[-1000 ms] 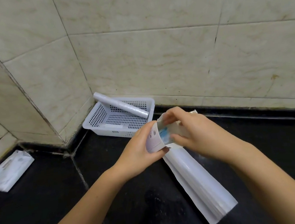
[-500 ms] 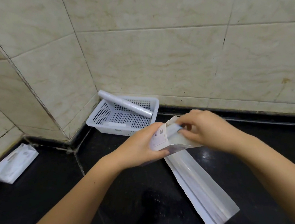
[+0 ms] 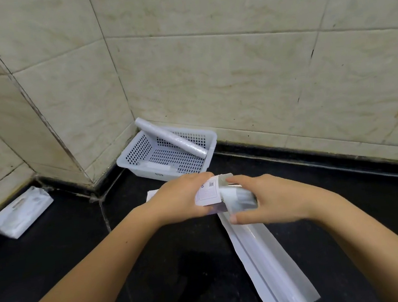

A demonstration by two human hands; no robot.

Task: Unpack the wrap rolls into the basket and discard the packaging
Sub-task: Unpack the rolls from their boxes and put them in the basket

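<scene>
A long white plastic package (image 3: 267, 262) lies on the black counter, its far end lifted between my hands. My left hand (image 3: 181, 198) grips that end at its printed label (image 3: 208, 194). My right hand (image 3: 270, 198) closes on a pale roll end (image 3: 239, 198) showing at the package mouth. Behind them, in the wall corner, stands a white perforated basket (image 3: 142, 163). One wrap roll (image 3: 169, 138) leans diagonally across the basket, its upper end resting over the back rim.
A second white sealed package (image 3: 21, 215) lies on the counter at the far left against the tiled wall. Beige tiled walls close off the back and left. The black counter extends to the right and toward me.
Both hands have folded the package's top end over and lowered it toward the counter. My right hand shifted from pinching the opening to holding the roll end. The camera view has drifted slightly.
</scene>
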